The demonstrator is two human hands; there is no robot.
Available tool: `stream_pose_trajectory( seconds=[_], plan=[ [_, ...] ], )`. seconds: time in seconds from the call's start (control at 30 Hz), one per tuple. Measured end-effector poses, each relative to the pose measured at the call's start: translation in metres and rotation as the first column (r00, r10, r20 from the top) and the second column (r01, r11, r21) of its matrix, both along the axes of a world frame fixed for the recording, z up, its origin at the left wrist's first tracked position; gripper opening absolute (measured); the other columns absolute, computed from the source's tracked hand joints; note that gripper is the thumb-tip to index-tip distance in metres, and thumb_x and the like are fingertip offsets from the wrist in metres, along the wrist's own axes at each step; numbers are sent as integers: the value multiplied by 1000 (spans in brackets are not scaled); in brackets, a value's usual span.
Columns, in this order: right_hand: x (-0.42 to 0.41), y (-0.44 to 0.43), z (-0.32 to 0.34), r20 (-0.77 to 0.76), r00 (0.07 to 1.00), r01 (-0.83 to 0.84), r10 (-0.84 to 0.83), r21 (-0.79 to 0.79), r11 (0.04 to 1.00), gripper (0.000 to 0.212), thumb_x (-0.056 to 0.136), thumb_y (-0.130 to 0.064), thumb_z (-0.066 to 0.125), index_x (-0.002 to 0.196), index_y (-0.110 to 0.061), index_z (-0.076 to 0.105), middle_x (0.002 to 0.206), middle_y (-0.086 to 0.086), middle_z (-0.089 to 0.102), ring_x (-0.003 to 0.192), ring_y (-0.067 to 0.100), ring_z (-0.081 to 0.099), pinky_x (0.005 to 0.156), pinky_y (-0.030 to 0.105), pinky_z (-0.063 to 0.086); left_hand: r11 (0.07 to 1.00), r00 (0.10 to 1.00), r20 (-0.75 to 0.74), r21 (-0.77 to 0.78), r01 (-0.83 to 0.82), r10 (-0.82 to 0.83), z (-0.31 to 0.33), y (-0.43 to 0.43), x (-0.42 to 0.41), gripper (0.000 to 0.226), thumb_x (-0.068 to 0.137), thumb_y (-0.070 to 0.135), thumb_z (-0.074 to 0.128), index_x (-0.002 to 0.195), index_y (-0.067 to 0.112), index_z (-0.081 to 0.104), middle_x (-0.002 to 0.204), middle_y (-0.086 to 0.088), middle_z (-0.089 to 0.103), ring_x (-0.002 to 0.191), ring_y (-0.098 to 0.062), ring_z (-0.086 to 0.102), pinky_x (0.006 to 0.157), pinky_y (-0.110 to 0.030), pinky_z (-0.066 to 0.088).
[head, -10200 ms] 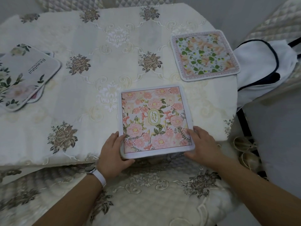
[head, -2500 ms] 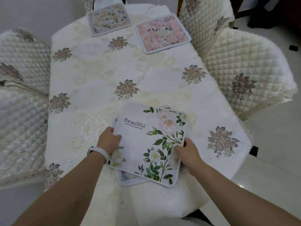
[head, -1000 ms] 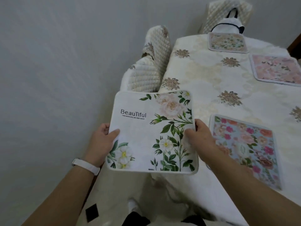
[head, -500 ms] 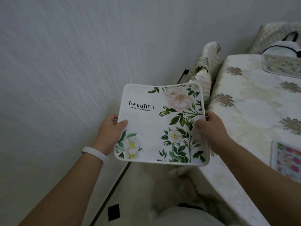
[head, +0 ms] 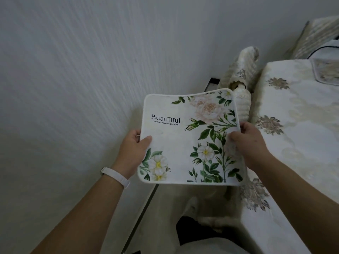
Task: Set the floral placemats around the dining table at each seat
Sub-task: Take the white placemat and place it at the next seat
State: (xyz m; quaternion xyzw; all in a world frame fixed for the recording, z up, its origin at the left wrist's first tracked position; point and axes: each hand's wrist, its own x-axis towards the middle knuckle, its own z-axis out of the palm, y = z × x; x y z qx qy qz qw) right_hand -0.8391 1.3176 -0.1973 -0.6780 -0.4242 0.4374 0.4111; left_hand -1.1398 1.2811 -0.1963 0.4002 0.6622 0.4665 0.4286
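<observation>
Left hand (head: 131,154), right hand (head: 251,145) — thumbs atop placemat (head: 183,142) sides

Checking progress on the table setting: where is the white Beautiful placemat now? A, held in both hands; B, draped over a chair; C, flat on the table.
A: the left hand and right hand each grip a side edge of the white floral placemat, off the table.

Pale room corner beside a cloth-covered dining table (head: 302,136).
A plain grey-white wall (head: 73,70) fills the left and top, meeting the pale floor (head: 165,217) at a dark skirting strip (head: 143,213). A quilted cream chair (head: 244,70) stands at the table's wall-side edge. Light is dim.
</observation>
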Motion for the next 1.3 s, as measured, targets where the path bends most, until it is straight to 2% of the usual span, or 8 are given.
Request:
stream_pose_trajectory(
  seconds=[0.17,0.27,0.37,0.47,0.57,0.67,1.1,1.3],
  plan=[
    [18,75,-5,-55,998,33,-34,-14,999,26,88,-7,59,111,-19,60,97,4,69,84,28,68,74,46,59,999,998,-41,-3,44,-44,0,95,15,9,93,9,61,92,17,60,87,-2,72,74,-16,70,65,-28,56],
    [33,114,-2,-98,994,43,-46,-26,999,28,87,-6,60,110,-21,59,98,2,69,86,26,69,75,44,58,996,994,-69,0,89,-89,6,149,34,11,93,6,60,89,16,59,83,0,70,62,-2,69,54,-16,52],
    [51,145,4,-129,989,68,-69,-17,998,27,88,-4,59,110,-21,59,99,2,69,86,25,69,75,43,58,990,985,-102,14,139,-137,15,193,51,10,93,6,60,89,15,59,84,-2,70,61,1,68,54,-15,52],
    [70,163,13,-181,976,118,-117,-2,993,28,89,-2,57,112,-17,59,97,3,70,83,23,69,70,39,57,985,980,-110,12,170,-167,23,228,67,9,93,7,61,90,16,59,87,-4,71,67,-7,69,63,-23,55],
    [91,168,17,-209,965,155,-157,-24,988,34,88,-1,59,118,-15,58,102,6,70,87,27,70,76,46,60,967,961,-116,-17,253,-253,29,261,94,5,93,9,62,92,14,59,92,-9,71,78,-22,68,76,-39,55],
    [117,167,22,-153,958,239,-243,-41,970,33,87,-2,57,117,-17,57,103,7,68,89,29,69,79,47,59,934,928,-101,-35,357,-359,30,293,132,6,93,10,61,91,14,58,93,-12,70,81,-27,67,78,-42,55],
    [205,123,10,-123,747,649,-654,-80,757,27,88,-4,53,110,-18,59,97,6,69,84,27,69,70,40,57,711,717,29,-109,695,-697,8,370,285,4,93,6,60,96,8,58,93,-17,68,76,-29,66,68,-39,55],
    [231,125,-10,-96,578,807,-810,-80,586,28,87,-5,56,109,-21,59,100,4,70,88,28,70,79,46,59,554,563,54,-125,823,-825,-8,415,361,6,94,5,58,90,10,58,93,-21,67,81,-32,63,82,-56,52]
  ],
)
